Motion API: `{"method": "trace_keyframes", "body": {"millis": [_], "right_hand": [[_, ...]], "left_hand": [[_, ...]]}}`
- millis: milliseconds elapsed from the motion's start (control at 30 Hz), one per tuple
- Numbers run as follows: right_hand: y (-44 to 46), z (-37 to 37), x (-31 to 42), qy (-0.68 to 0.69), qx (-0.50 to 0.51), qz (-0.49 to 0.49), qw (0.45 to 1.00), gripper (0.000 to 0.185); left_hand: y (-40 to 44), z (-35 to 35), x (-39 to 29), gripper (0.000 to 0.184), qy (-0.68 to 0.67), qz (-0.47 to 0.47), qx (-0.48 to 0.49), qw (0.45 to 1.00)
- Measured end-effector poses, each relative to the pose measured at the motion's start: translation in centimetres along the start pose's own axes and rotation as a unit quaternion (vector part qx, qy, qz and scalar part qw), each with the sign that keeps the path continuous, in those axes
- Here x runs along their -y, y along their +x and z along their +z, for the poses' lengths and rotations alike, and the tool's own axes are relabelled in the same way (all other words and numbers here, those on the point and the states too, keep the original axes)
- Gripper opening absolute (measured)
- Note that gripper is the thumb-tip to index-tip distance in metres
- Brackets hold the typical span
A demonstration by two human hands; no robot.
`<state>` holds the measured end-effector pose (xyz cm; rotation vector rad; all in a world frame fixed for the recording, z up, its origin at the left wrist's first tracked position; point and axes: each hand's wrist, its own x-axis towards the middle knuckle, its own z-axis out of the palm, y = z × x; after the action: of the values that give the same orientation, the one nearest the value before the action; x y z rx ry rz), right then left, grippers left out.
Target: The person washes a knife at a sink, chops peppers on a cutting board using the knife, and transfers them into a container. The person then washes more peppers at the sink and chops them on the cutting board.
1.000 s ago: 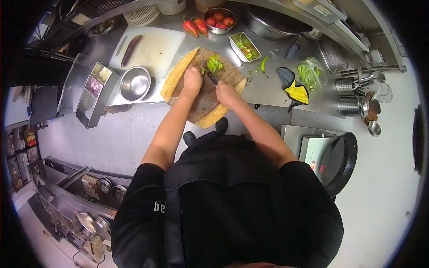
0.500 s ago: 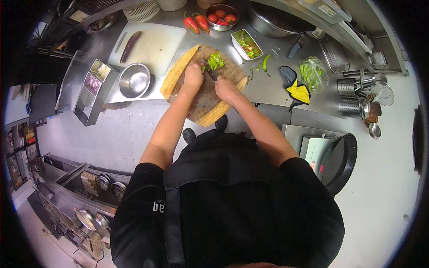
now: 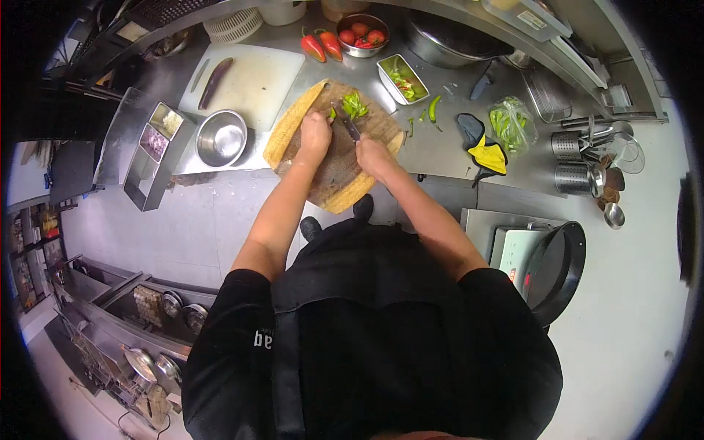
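Note:
On the wooden cutting board [image 3: 345,158], my left hand [image 3: 316,135] is closed around a small green piece [image 3: 332,114], probably chili. My right hand [image 3: 372,155] grips a knife [image 3: 350,129], its blade angled toward the left fingertips. A small pile of cut green chili [image 3: 354,105] lies on the board just beyond the blade. Behind the board's right side stands a metal tray [image 3: 402,79] holding green and red pieces. One whole green chili [image 3: 434,109] and a few scraps lie on the steel counter right of the board.
A white board [image 3: 253,81] bears an eggplant [image 3: 215,82], beside a metal bowl [image 3: 222,138]. Red peppers [image 3: 313,48] and a tomato bowl [image 3: 361,37] stand at the back. A bagged green bunch [image 3: 511,123], yellow-black cloth [image 3: 487,152] and black pan [image 3: 559,273] are at right.
Both hands stay over the board, with only small shifts. The knife blade shows more clearly than half a second ago, tilted away from the left fingers. The whole view has shifted slightly.

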<state>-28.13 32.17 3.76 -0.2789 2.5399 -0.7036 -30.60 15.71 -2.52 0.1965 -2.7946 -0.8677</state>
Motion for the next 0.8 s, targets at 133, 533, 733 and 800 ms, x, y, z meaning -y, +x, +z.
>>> {"method": "trace_keyframes", "body": {"millis": [133,533,733,800], "right_hand": [[-0.4,0.3,0.2,0.005,0.018,0.014,1.0,0.025],[2.8,4.1,-0.8,0.041,-0.008,-0.005,0.999,0.03],[0.1,2.8,-1.6,0.066,0.001,0.018,0.998,0.024],[-0.3,1.5,-0.4,0.058,-0.014,0.007,0.998,0.024]], "left_hand": [[-0.1,0.3,0.2,0.021,-0.014,0.036,-0.051,0.998],[-0.4,0.6,0.7,0.023,0.017,0.025,-0.002,1.0],[-0.1,0.9,0.6,0.018,-0.026,0.03,-0.079,0.996],[-0.1,0.4,0.7,0.019,-0.036,0.017,-0.067,0.997]]}}
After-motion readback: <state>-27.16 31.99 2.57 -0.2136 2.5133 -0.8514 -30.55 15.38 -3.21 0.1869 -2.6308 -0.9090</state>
